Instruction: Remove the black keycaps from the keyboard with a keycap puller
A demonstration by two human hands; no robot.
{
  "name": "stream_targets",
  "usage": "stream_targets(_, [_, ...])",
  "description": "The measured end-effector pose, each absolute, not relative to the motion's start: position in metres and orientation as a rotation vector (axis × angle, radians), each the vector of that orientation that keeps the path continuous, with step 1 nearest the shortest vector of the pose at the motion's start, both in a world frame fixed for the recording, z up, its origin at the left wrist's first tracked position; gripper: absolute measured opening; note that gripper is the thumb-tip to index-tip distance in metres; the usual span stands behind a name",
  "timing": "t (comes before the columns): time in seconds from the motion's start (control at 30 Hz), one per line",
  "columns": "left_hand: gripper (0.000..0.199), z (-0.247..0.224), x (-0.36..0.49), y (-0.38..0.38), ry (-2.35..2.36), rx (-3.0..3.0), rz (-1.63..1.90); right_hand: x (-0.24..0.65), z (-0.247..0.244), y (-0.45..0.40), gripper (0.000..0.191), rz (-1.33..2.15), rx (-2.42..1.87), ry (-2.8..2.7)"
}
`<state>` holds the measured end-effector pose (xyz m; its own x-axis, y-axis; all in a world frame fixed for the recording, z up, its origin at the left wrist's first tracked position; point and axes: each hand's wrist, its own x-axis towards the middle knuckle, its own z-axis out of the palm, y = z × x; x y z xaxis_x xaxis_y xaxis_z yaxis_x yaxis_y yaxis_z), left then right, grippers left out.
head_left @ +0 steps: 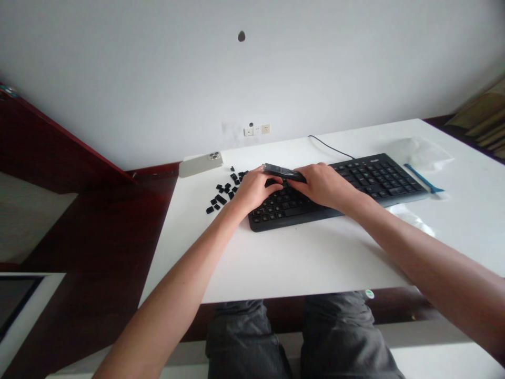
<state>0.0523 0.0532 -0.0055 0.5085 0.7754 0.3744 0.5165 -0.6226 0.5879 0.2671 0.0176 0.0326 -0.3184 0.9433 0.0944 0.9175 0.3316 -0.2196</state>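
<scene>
A black keyboard [294, 211] lies at a slant on the white table. Several loose black keycaps [221, 200] are scattered off its left end, and small switch squares show at its near left corner. My right hand [321, 183] is closed around a dark pen-like tool [282, 171] with a shiny end, held over the keyboard's left half. The tool's far end points left, to my left hand [254, 187]. That hand is bent over the keyboard's left end with thumb and fingers curled together; what they grip, if anything, is hidden.
A pale phone [201, 164] lies at the table's back left corner. A blue tool [424, 178] lies right of the keyboard, near clear plastic wrap [422, 152] and more plastic [412, 218]. The keyboard's cable [329, 146] trails behind it. Wall sockets [257, 130] sit beyond the table [252, 268].
</scene>
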Motion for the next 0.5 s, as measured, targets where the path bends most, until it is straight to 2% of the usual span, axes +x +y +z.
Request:
stream_targets(0.1, [0.007,-0.007,0.051,0.055,1.069,2.343,0.895,0.266,0.031,0.018,0.031,0.185,-1.710,-2.361])
stream_targets(0.33, [0.008,-0.008,0.052,0.052,1.069,2.377,0.860,0.277,0.034,0.027,0.038,0.440,-1.702,-2.272])
stream_targets(0.5, [0.005,-0.009,0.054,0.052,1.089,2.377,0.834,0.277,0.033,0.026,0.029,0.407,-1.674,-2.266])
